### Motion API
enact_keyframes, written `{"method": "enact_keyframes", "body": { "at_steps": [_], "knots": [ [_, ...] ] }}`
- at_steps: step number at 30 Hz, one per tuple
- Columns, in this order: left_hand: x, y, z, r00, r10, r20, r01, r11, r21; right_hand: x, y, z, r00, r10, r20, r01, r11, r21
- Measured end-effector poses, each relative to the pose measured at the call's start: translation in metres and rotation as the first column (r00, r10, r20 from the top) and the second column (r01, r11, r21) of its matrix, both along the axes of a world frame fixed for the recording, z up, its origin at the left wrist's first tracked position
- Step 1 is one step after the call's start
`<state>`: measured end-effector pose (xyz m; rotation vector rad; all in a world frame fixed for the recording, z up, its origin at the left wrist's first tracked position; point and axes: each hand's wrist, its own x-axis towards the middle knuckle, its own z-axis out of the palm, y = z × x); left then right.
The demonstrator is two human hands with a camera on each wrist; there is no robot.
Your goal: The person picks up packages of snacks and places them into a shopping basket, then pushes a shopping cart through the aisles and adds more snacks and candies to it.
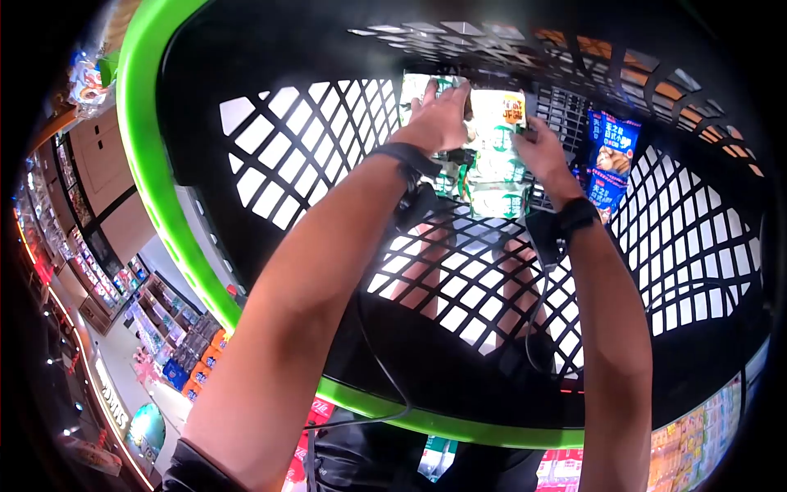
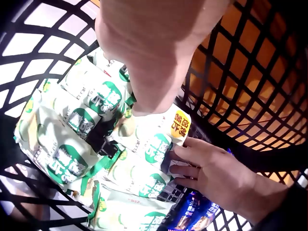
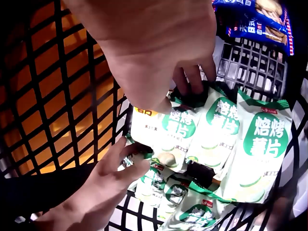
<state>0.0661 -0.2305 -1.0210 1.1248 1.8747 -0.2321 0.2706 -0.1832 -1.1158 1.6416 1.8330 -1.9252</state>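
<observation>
Several white-and-green bags of potato chips [image 1: 498,168] lie in overlapping rows in a black shopping basket [image 1: 283,164]. My left hand [image 1: 438,123] reaches to the far left row, its thumb and fingers about a bag's green end, as the right wrist view shows. My right hand [image 1: 541,152] is at the right side of the other row. Its thumb lies by the yellow-labelled corner of a chip bag [image 2: 161,127], with its fingers bent against the side. Most of the left fingers are hidden in the left wrist view.
Blue cookie packs [image 1: 611,156] stand at the right side of the basket, near my right hand. Mesh walls and a thick green rim [image 1: 139,98] surround my arms. A thin cable [image 1: 381,365] hangs by my left arm. Store shelves [image 1: 168,316] show beyond the rim.
</observation>
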Motion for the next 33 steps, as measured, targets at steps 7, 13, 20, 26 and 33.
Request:
{"method": "enact_keyframes", "body": {
  "at_steps": [7,13,20,26,33],
  "knots": [
    [0.013,-0.019,0.036,0.992,0.127,0.002,-0.126,0.982,0.144,0.017,0.016,0.072,0.958,0.256,0.130,-0.272,0.954,0.126],
    [0.043,-0.038,0.159,0.966,0.253,0.057,-0.257,0.962,0.091,0.018,0.042,0.208,0.930,0.187,0.317,-0.245,0.957,0.155],
    [0.072,-0.029,0.402,0.944,-0.128,0.305,-0.119,0.729,0.674,0.014,0.020,0.468,0.848,-0.093,-0.522,0.047,0.994,-0.100],
    [0.053,0.011,0.583,0.960,0.023,0.279,-0.245,0.551,0.798,0.007,0.034,0.693,0.892,-0.162,-0.421,0.136,0.987,-0.090],
    [0.025,0.094,0.845,0.997,-0.053,0.063,-0.062,0.024,0.998,0.005,0.140,0.943,0.859,0.166,-0.485,0.332,0.541,0.773]
  ]
}}
